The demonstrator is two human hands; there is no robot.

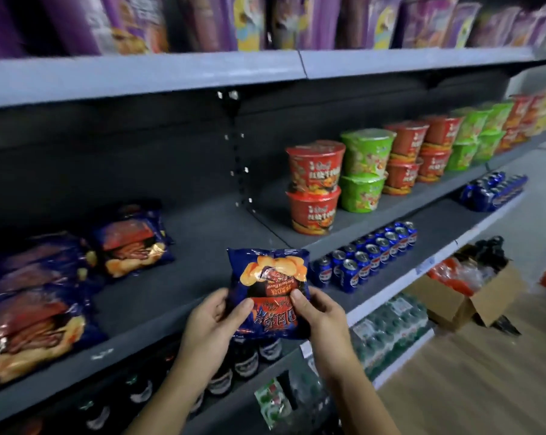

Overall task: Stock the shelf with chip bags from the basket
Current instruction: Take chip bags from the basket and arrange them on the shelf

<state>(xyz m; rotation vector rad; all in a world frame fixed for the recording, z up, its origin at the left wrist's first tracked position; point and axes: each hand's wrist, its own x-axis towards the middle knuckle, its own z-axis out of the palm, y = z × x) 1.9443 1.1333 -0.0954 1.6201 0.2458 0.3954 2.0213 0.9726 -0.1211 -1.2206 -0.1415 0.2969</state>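
Both hands hold one dark blue chip bag [270,277] with orange chips printed on it, upside down, just in front of the grey shelf [183,246]. My left hand [212,328] grips its lower left edge, thumb on the front. My right hand [321,318] grips the lower right edge the same way. Several matching blue bags [133,240] lie on the shelf's left part, with a bare stretch between them and the bag I hold. The basket is out of view.
Red and green noodle bowls [315,186] stand stacked on the shelf to the right. Blue cans [365,255] fill the shelf below, dark bottles [246,359] and green packs [387,331] lower down. An open cardboard box [466,296] sits on the wooden floor. Purple bags fill the top shelf.
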